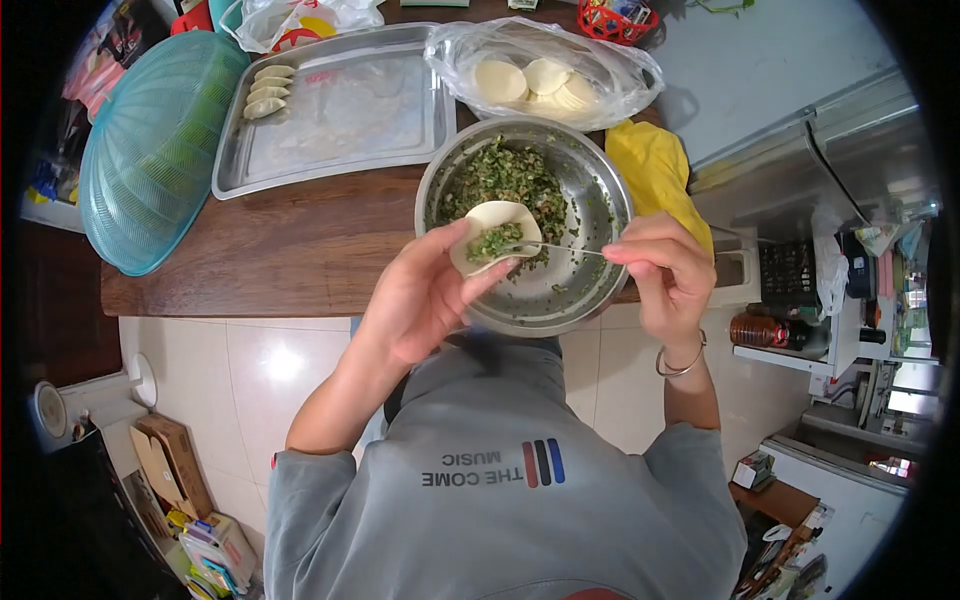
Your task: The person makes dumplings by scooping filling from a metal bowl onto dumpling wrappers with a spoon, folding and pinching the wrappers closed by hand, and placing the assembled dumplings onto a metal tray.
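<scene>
Table [300,230]: wooden, before hands
Left hand [405,300]: clamped on open, filled wrapper [497,211]
Right hand [668,270]: pinching utensil [572,249]
Bowl [424,200]: under hands, unused filling [520,180]
Tray [350,125]: beyond left hand, four folded dumplings [266,93]
Bag [625,82]: beyond hands, unfilled wrappers [499,81]

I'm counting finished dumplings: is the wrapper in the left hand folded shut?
No, the wrapper lies open in the left hand, its filling showing.

Worktop clearances, as I view them from above.
Open: bare worktop [290,240] below the tray [350,110], up to the bowl [597,280]. Obstacles: bowl wall, close beside the tray's right end; plastic bag [625,85] behind the bowl; mesh cover [150,150], domed, at left.
</scene>
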`<state>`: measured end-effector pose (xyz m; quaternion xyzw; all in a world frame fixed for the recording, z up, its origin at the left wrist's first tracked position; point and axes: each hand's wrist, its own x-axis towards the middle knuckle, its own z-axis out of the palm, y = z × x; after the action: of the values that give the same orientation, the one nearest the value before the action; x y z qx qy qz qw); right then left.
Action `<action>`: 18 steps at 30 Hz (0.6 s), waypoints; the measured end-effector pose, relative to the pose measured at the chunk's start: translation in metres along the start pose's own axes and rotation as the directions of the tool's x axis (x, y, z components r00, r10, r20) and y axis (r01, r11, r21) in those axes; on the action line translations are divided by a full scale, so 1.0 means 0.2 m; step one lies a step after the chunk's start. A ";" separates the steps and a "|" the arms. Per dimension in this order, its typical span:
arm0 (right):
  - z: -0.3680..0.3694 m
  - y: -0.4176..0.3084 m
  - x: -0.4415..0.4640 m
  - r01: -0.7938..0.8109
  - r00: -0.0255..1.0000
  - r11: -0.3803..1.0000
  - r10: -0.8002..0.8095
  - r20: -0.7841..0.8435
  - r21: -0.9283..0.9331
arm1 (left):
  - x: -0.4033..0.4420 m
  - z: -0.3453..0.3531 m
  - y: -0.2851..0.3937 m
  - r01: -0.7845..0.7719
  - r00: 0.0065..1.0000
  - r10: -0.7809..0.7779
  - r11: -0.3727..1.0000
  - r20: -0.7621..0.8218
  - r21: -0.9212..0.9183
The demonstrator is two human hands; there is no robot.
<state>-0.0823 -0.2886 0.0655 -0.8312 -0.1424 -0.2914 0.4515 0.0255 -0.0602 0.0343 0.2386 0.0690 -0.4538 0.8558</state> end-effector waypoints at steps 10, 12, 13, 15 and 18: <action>0.00 0.00 0.00 0.031 0.995 0.999 -0.033 -0.096 -0.020 | -0.01 0.03 0.02 0.004 1.000 -0.004 0.999 0.014 0.035; 0.01 0.00 0.00 0.011 1.000 0.999 -0.011 -0.026 -0.030 | -0.01 0.01 0.02 0.001 1.000 -0.002 0.998 0.025 0.062; 0.01 -0.01 0.00 0.006 1.000 0.999 -0.007 -0.030 -0.032 | -0.01 0.01 0.02 0.007 1.000 -0.009 0.998 0.024 0.064; -0.02 -0.03 -0.01 -0.034 0.992 0.998 0.028 -0.119 -0.045 | -0.02 0.02 0.03 -0.056 0.998 0.051 0.986 0.038 0.157; -0.06 -0.02 0.00 0.001 0.999 0.988 -0.009 -0.050 -0.157 | -0.05 0.02 0.05 -0.200 0.979 0.165 0.903 0.123 0.381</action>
<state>-0.0888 -0.2965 0.0740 -0.8561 -0.1096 -0.3238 0.3875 0.0276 -0.0495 0.0442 0.3900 -0.0832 -0.3862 0.8318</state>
